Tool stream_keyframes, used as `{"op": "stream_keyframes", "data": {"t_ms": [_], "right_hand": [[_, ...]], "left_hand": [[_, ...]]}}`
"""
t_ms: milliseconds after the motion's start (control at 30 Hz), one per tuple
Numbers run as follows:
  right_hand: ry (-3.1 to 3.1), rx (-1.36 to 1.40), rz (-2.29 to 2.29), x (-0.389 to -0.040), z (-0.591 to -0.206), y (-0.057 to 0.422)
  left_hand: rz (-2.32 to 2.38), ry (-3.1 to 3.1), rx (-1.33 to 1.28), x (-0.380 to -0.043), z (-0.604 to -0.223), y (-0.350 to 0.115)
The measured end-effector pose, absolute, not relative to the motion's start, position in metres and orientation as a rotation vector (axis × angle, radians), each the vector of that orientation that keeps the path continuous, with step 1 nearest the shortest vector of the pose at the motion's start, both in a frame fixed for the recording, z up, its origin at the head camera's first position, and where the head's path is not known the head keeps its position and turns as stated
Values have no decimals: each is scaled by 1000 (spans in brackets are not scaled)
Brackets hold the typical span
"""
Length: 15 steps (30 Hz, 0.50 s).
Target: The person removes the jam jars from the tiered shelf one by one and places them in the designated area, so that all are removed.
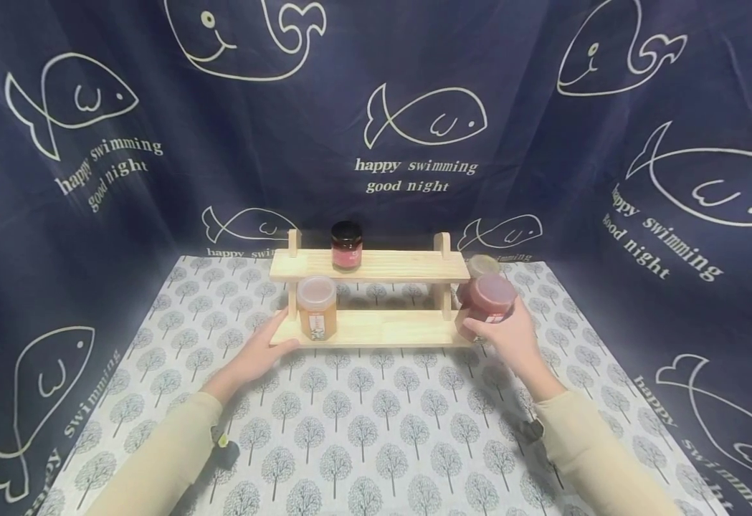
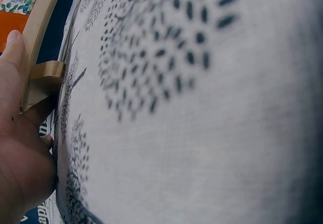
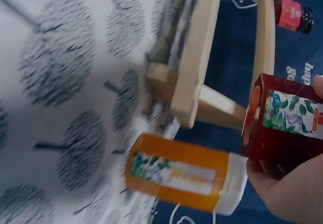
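A two-tier wooden shelf (image 1: pixel 382 331) stands on the cloth. My left hand (image 1: pixel 261 351) grips the left end of its lower board, thumb along the front edge; in the left wrist view its thumb (image 2: pixel 12 52) lies against the wood. At the other end, my right hand (image 1: pixel 511 337) holds a jar of dark red contents (image 1: pixel 493 297), which the right wrist view shows raised off the cloth with its label (image 3: pixel 292 112) visible. An orange jar with a white lid (image 3: pixel 176 171) stands on the cloth beside the shelf's right end, partly hidden behind the red jar in the head view.
Another orange jar (image 1: pixel 317 308) sits at the left of the lower board. A small black-lidded jar with a pink label (image 1: pixel 347 247) stands on the upper board (image 1: pixel 408 265). A dark blue curtain (image 1: pixel 421 43) hangs around the tree-patterned cloth (image 1: pixel 363 444).
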State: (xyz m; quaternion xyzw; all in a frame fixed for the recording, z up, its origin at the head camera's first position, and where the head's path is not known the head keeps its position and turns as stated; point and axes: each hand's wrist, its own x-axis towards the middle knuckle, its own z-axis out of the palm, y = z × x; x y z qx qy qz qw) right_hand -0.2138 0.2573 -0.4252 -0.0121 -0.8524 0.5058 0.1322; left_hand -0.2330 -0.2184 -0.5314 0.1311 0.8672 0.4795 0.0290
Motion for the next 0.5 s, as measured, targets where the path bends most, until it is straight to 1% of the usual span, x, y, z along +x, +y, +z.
{"op": "stream_keyframes", "data": {"t_ms": [233,500], "right_hand": [[-2521,-15,1372,-209,-441,276],[-2596,-171,1368,-205,-467,296]], "left_hand": [[1472,2682,396,-232,-532,-218],[1469,2682,407,-232,-530,-219]]}}
